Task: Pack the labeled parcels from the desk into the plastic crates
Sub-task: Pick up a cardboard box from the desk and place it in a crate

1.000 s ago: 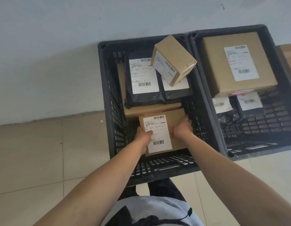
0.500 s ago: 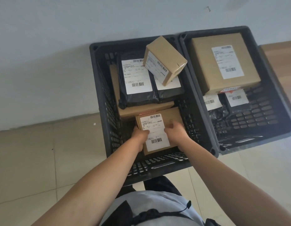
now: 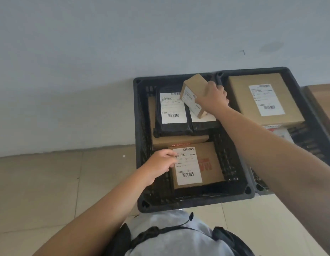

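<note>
Head view: right hand (image 3: pixel 213 97) fingers grip a small box (image 3: pixel 193 95); left hand (image 3: pixel 160 164) fingers, loosely spread, touch a labeled box (image 3: pixel 206 167) inside the crate (image 3: pixel 140 145).

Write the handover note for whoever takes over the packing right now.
Left hand: fingers rest on the flat brown cardboard box lying in the near end of the left black plastic crate.
Right hand: grips the small tilted cardboard box above the black poly mailers.
Right black plastic crate: holds a large cardboard box.
Left to do: settle the small box; the desk's parcels are not visible.
</note>
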Tool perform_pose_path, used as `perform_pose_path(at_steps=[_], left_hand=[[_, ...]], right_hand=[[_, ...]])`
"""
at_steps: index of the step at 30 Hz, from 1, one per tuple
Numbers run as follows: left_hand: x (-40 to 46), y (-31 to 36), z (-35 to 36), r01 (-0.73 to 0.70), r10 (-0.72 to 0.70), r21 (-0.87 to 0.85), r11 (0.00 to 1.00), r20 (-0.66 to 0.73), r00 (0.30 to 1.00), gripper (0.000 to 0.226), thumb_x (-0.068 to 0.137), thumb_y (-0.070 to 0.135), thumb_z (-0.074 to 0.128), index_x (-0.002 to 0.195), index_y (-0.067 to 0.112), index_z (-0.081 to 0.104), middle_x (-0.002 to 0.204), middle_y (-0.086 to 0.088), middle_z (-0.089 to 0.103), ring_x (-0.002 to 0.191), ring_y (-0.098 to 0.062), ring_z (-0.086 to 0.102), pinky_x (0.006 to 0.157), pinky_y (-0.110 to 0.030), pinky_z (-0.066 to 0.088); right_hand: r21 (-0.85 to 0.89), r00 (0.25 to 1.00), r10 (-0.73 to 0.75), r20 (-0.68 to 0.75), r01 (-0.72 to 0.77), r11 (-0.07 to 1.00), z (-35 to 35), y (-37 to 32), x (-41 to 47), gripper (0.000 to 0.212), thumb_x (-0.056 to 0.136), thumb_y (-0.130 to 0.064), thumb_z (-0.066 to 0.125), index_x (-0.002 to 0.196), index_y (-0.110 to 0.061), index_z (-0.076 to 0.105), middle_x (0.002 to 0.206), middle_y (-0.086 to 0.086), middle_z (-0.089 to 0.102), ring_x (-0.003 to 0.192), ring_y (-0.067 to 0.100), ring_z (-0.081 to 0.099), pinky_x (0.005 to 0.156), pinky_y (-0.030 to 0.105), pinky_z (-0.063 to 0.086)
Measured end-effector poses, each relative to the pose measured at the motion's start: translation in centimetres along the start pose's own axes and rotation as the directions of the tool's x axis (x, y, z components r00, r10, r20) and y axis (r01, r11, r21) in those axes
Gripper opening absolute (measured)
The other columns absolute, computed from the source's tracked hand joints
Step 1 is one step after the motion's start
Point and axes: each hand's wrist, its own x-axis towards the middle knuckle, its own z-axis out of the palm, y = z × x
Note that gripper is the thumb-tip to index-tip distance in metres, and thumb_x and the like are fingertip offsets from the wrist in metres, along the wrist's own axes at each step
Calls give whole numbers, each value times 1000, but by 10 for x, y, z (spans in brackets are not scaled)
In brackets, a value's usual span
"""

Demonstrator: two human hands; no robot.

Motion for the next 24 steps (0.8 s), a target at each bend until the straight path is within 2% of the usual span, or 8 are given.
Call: perform_pose_path(at_steps=[5,7,9,11,13,17,20,24], left_hand=[[-31,3,-23,-199,161,-112,974,-282,946,16,103,21,60,116,25,68,113,3,71,105,-11,69,94,-27,56],[-38,2,-34,-264,157,-220,939,-410,899,16,102,14,59,109,24,70,111,-1,73,104,-16,70,96,-30,57],[-44,-1,-45,-319,156,-236,918,-523,838,20,102,9,58,108,23,70,111,0,72,107,-18,69,98,-32,57],[-43,-9,-53,-309,187,-97,946,-614,767,24,102,11,56,121,23,66,121,4,68,118,-16,63,103,-31,51],[-36,-19,-56,-226,199,39,973,-631,750,41,102,19,58,142,24,52,143,4,55,135,-16,50,109,-33,41],[-18,-39,-50,-35,82,100,994,-514,854,71,104,38,56,162,26,17,170,0,20,155,-26,25,122,-49,27],[-8,-54,-39,-9,27,39,999,-472,881,70,106,47,46,163,27,11,171,-2,18,155,-29,25,122,-50,26],[-4,-62,-31,-80,97,54,995,-560,823,61,107,43,46,160,22,24,165,-2,35,151,-25,35,123,-47,32]], right_hand=[[106,1000,17,-12,-15,994,0,-2,-12,83,86,-28,77,154,-15,31,149,15,44,139,36,38,108,53,43],[246,1000,15,-20,-10,969,3,1,-43,87,83,-31,79,154,-19,31,147,9,46,133,33,47,101,50,51],[442,997,20,80,-54,895,11,10,-90,84,84,-30,79,153,-22,33,140,4,52,116,26,61,76,36,58],[518,960,27,279,-174,837,28,28,-139,74,87,-23,78,149,-20,38,132,1,57,107,22,66,68,30,56],[471,887,79,456,-315,824,54,46,-170,70,86,-16,79,144,-19,40,129,3,59,108,24,66,77,37,61],[325,747,208,632,-498,804,104,58,-180,73,82,-24,84,135,-18,34,132,8,54,108,24,61,79,35,60],[197,786,268,557,-439,877,137,48,-171,98,72,-39,90,145,-18,28,136,10,49,115,30,58,93,45,59],[-1,853,295,430,-326,945,174,18,-164,113,76,-44,85,156,-11,13,151,13,35,137,35,41,109,51,45]])
